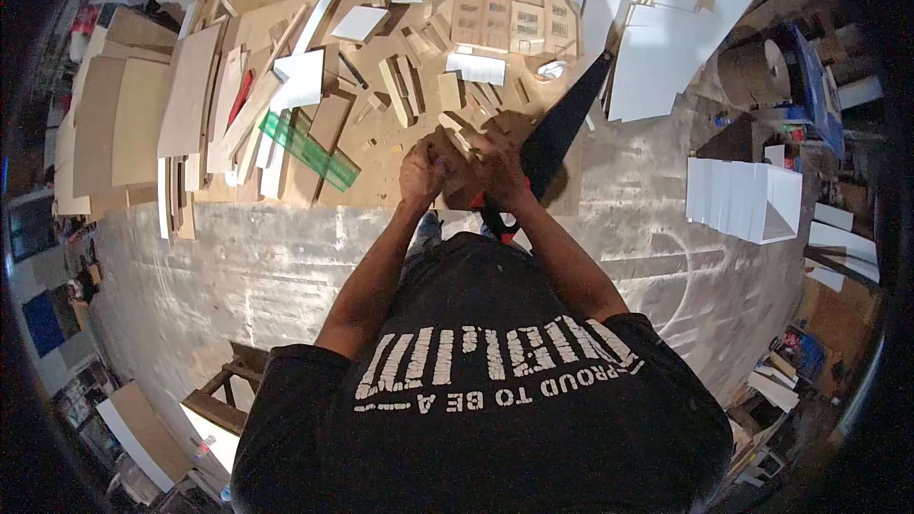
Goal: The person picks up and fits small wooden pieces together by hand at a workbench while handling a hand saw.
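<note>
My two hands are close together over the near edge of the wooden worktable. My right hand has its fingers closed on a small pale wooden block. My left hand is beside it with curled fingers; what they grip is hidden. A handsaw with a dark blade slants up to the right beside my right hand. Its red and black handle lies close to my body, partly under my right wrist.
A green transparent ruler and a red-handled tool lie to the left among wood strips. Several offcuts and a board with printed window drawings are at the back. White panels stand at right; a white box-like stack is beyond.
</note>
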The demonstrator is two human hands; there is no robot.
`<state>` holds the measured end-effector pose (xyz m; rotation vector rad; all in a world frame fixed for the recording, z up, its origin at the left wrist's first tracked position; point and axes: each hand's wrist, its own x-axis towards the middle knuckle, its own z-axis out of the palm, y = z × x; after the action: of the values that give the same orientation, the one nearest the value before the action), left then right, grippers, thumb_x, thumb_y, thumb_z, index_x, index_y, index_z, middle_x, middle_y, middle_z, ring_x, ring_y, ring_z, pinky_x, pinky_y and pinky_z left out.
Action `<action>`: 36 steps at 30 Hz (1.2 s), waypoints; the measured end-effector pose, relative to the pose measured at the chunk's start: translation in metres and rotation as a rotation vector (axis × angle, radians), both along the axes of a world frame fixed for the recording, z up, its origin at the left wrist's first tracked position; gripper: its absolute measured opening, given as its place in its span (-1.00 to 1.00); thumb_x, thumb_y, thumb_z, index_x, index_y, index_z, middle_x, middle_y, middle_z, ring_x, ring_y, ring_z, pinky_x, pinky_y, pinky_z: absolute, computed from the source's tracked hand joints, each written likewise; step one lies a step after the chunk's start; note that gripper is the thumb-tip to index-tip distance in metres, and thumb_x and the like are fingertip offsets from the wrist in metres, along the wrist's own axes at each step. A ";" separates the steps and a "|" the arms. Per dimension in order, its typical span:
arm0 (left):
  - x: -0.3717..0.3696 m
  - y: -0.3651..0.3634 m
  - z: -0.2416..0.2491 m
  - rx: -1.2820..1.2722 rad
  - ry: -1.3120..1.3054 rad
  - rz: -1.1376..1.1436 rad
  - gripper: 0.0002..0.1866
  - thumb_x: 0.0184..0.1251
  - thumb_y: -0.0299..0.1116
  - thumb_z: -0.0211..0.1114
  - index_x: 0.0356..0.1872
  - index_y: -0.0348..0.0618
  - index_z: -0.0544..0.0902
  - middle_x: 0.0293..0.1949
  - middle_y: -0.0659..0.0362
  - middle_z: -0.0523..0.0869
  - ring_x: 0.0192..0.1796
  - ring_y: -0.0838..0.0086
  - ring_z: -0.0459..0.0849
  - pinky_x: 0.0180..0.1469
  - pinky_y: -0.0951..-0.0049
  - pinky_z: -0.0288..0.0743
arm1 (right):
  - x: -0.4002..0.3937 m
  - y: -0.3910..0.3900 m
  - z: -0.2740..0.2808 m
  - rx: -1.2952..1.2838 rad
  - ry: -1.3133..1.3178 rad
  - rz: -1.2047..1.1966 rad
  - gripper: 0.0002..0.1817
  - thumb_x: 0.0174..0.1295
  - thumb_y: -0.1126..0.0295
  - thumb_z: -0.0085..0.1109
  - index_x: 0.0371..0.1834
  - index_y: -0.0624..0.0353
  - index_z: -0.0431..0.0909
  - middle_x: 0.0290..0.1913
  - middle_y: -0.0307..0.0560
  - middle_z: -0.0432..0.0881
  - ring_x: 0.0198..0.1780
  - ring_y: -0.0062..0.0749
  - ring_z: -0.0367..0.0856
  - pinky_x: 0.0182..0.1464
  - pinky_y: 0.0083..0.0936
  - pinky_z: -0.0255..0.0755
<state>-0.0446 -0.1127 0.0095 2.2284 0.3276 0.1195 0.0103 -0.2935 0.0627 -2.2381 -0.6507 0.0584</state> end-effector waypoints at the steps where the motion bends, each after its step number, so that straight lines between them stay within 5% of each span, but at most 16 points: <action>1: 0.000 -0.001 0.002 -0.007 0.004 0.002 -0.62 0.22 -0.35 0.36 0.04 -0.25 0.61 -0.16 -0.11 0.74 -0.14 0.03 0.75 -0.08 0.19 0.62 | 0.003 0.005 0.007 0.036 0.062 0.006 -0.74 0.23 0.26 0.17 -0.14 0.20 0.61 -0.20 0.09 0.63 -0.09 0.06 0.61 0.00 -0.05 0.41; 4: -0.001 -0.001 0.008 -0.011 -0.007 0.007 -0.62 0.17 -0.39 0.36 0.03 -0.24 0.61 -0.17 -0.10 0.73 -0.12 0.04 0.73 -0.05 0.18 0.60 | 0.008 0.010 -0.014 0.059 -0.151 -0.073 -0.77 0.24 0.34 0.12 -0.17 0.25 0.62 -0.27 0.14 0.62 -0.20 0.10 0.61 -0.09 -0.09 0.49; 12: -0.003 0.000 -0.002 -0.099 -0.073 0.029 -0.71 0.13 -0.37 0.39 -0.14 -0.26 0.63 -0.24 -0.07 0.71 -0.17 0.02 0.70 -0.08 0.15 0.57 | 0.009 0.010 -0.003 -0.009 -0.113 -0.055 -0.76 0.11 0.34 0.19 -0.23 0.27 0.61 -0.33 0.16 0.62 -0.21 0.08 0.62 -0.16 -0.08 0.51; 36: -0.004 0.005 0.006 -0.148 -0.067 -0.015 -0.65 0.10 -0.43 0.39 -0.04 -0.20 0.62 -0.28 -0.09 0.70 -0.21 0.03 0.71 -0.13 0.16 0.60 | 0.002 -0.001 -0.045 -0.082 -0.339 -0.068 -0.58 -0.01 0.22 0.31 -0.12 0.25 0.61 -0.20 0.11 0.65 -0.07 0.05 0.63 -0.03 0.00 0.45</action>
<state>-0.0489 -0.1073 0.0155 2.0754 0.2740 0.1564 0.0127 -0.2949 0.0177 -2.3701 -0.7616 -0.3401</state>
